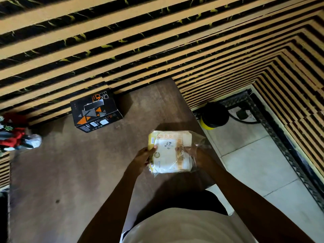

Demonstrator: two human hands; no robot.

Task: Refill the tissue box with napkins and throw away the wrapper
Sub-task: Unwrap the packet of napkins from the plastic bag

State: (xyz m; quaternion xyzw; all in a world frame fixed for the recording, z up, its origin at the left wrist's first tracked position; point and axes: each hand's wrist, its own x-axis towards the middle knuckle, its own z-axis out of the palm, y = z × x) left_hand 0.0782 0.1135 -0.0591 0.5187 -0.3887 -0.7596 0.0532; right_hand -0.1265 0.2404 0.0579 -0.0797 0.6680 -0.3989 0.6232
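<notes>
- 1 black cardboard tissue box with orange triangles [96,111]
- 1 clear-plastic-wrapped pack of white napkins [171,152]
- 1 black-and-yellow round bin [214,115]
- 2 bare hands: left hand [142,157], right hand [201,156]

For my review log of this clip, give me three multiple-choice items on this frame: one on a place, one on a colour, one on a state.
1. Where does the tissue box stand?
A. On the table by the slatted wall
B. On the tiled floor
C. In the person's lap

2. What colour is the base of the bin on the floor?
A. Red
B. Yellow
C. Blue

3. How is the napkin pack held?
A. By the left hand alone
B. It lies untouched on the table
C. Between both hands, still in its wrapper

Answers: 1 A, the box sits on the table against the slats. 2 B, a yellow band shows at its bottom. 3 C, the left hand and right hand grip its sides.
</notes>
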